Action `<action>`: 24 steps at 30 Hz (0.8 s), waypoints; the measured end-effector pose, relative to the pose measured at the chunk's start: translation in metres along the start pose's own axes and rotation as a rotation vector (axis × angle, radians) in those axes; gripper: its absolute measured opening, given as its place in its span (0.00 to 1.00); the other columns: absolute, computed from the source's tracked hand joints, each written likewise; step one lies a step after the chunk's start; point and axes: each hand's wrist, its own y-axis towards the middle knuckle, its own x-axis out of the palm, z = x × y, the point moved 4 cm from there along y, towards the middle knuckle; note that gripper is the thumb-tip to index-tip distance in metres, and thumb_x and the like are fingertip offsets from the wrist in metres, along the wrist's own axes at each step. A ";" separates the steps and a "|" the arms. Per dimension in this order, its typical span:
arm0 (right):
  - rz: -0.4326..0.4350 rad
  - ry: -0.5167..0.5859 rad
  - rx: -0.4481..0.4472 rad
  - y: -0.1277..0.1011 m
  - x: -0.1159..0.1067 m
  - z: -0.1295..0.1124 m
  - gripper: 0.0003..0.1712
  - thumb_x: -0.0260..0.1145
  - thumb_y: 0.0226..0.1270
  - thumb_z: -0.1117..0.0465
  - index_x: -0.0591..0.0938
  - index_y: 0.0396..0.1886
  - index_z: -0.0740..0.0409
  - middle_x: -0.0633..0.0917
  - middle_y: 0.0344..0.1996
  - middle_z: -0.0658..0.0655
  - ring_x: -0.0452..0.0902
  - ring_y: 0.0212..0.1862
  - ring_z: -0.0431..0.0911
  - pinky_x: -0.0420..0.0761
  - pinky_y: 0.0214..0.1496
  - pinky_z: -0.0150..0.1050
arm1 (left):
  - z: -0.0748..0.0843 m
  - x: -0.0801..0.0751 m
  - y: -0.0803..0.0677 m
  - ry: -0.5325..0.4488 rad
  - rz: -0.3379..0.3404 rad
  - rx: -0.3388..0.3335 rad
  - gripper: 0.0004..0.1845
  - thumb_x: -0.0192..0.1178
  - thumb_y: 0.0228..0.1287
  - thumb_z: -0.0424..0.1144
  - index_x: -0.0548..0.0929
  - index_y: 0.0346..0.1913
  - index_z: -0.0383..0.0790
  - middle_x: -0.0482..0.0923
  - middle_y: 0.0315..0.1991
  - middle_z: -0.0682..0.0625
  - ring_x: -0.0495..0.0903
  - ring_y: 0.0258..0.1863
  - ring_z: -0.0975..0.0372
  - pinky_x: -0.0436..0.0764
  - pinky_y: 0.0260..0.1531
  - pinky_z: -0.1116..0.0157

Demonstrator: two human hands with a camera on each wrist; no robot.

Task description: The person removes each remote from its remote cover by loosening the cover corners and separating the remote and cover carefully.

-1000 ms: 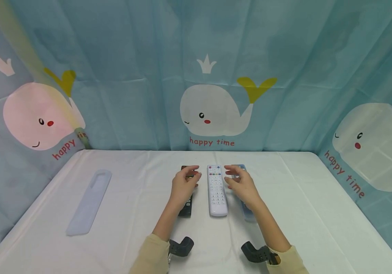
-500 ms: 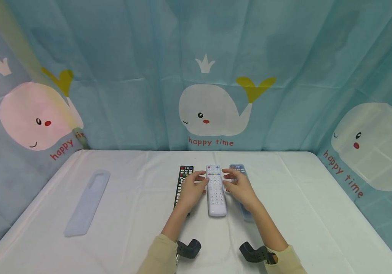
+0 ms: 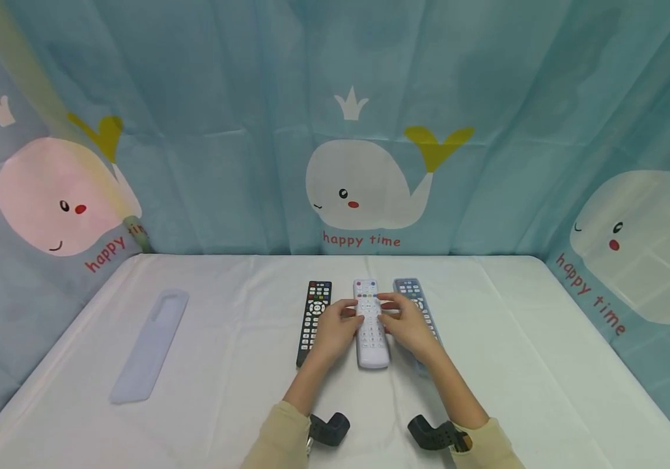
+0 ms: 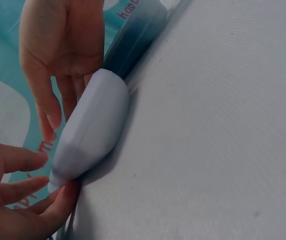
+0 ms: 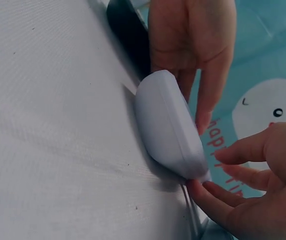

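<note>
A white remote control (image 3: 372, 348) lies face up on the white-covered table, between both hands. My left hand (image 3: 333, 331) is at its left long side, thumb and fingertips right at the edge. On the opposite side my right hand (image 3: 413, 331) has its fingertips at the right edge. Both wrist views show the remote's rounded end close up, with a finger of the near hand against its lower side and other fingers spread apart from it. A black remote control (image 3: 307, 329) lies partly behind the left hand. A blue-tinted, covered remote control (image 3: 421, 305) is partly hidden by the right hand.
A translucent silicone remote cover (image 3: 147, 355) lies flat at the left of the table (image 3: 545, 365). Behind the table hangs a blue curtain (image 3: 241, 182) with whale prints. A black wrist camera mount (image 3: 330, 430) sits at the left cuff, another (image 3: 431, 433) at the right.
My left hand has moved right, off the black remote and up to the white one. My right hand has edged slightly left towards it. The remotes stay in place.
</note>
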 end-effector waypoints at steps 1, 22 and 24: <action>0.000 -0.017 0.003 0.000 0.000 0.000 0.26 0.62 0.73 0.73 0.76 0.69 0.69 0.80 0.63 0.74 0.81 0.62 0.69 0.88 0.58 0.52 | 0.000 0.000 0.000 0.011 0.000 -0.001 0.22 0.65 0.70 0.28 0.80 0.64 0.25 0.83 0.53 0.30 0.88 0.52 0.44 0.90 0.45 0.60; 0.005 -0.003 0.034 -0.003 -0.003 -0.004 0.28 0.65 0.69 0.75 0.77 0.69 0.71 0.80 0.64 0.73 0.83 0.60 0.65 0.88 0.56 0.48 | 0.004 -0.001 -0.004 0.019 0.024 -0.026 0.24 0.68 0.66 0.26 0.80 0.64 0.25 0.84 0.54 0.32 0.88 0.52 0.45 0.89 0.50 0.57; 0.016 0.003 0.036 -0.003 -0.005 -0.005 0.29 0.65 0.69 0.75 0.76 0.70 0.71 0.80 0.63 0.74 0.83 0.59 0.64 0.89 0.55 0.47 | 0.005 -0.001 -0.004 0.003 0.017 -0.025 0.24 0.68 0.66 0.26 0.80 0.64 0.25 0.84 0.54 0.33 0.88 0.52 0.46 0.89 0.50 0.59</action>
